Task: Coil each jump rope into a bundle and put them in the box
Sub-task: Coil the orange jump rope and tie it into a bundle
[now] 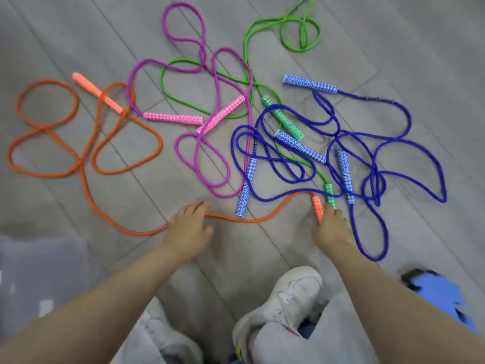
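Left hand: the left hand (189, 227) is down at lower centre of the frame, palm over the orange rope (86, 177), fingers spread and fairly straight, resting on the cord where it runs beneath the hand.
Right hand: the right hand (331, 227) is lower right of centre, fingers curled round the lower end of the orange handle (317, 207), gripping it.
Orange rope: its cord sweeps from that handle leftward under the left hand, then up into big loops at the left of the frame; its second orange handle (97, 91) lies at upper left.
Pink rope: the pink rope (210, 158) sprawls at upper centre, two pink patterned handles (173, 118) crossing near the middle.
Green rope: the green rope (246, 43) loops at the top, one green handle (283, 118) at centre right, another just beside the orange handle.
Blue ropes: the blue ropes (409, 145) tangle across the right side, with several blue patterned handles (310, 83) among them.
Floor: grey wooden floor (78, 35) under everything.
Person: a white shoe (286, 298) at bottom centre, light trousers around it.
Box: I cannot tell where it is; a blurred blue object (443, 295) sits at lower right.
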The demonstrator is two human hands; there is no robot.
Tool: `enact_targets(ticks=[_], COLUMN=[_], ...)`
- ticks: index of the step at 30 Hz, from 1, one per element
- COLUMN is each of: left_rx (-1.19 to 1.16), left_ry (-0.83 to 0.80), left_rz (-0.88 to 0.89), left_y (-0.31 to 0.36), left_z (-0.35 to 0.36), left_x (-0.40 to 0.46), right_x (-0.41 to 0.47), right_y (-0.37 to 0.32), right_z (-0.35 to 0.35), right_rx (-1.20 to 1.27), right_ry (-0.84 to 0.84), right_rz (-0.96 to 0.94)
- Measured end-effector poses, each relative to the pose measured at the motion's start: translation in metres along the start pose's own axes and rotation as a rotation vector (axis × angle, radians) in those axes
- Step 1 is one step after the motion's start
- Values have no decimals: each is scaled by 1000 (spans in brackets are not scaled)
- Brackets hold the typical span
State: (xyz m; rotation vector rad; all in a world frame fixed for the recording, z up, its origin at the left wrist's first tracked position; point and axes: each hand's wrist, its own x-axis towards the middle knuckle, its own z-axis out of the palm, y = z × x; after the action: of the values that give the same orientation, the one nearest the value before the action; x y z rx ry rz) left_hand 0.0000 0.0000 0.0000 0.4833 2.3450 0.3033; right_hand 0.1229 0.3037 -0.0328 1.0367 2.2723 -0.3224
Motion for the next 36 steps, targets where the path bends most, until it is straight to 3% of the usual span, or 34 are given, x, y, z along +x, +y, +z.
enact_targets(ticks=[3, 7, 11, 14, 22, 27, 31, 36], left_rx=[-17, -47, -79, -70, -138, -380, -680, -1076], left_ry=[82, 181, 166, 115, 199, 286, 388, 442], left_rz=[35, 42, 3, -13, 101, 180, 251, 296], left_y=[2, 9, 15, 27, 84, 110, 130, 137], left_z=[22, 37, 40, 25, -69, -104, -126, -140], left_x=[-8, -39, -79, -113, -209, -276, -327, -373], right_x=[9, 1, -28, -60, -175, -286, -358, -419], right_y=[9, 16, 20, 14, -34, -46, -41, -40], right_z=[14, 29, 25, -12, -141, -187, -185, -154], right_rx=[-49, 18, 203, 300, 299, 479, 671, 597], right_ry=[85, 39, -54, -106, -125, 40, 127, 364], right_rz=[-49, -49, -135, -272, -622, -867, -985, -1106])
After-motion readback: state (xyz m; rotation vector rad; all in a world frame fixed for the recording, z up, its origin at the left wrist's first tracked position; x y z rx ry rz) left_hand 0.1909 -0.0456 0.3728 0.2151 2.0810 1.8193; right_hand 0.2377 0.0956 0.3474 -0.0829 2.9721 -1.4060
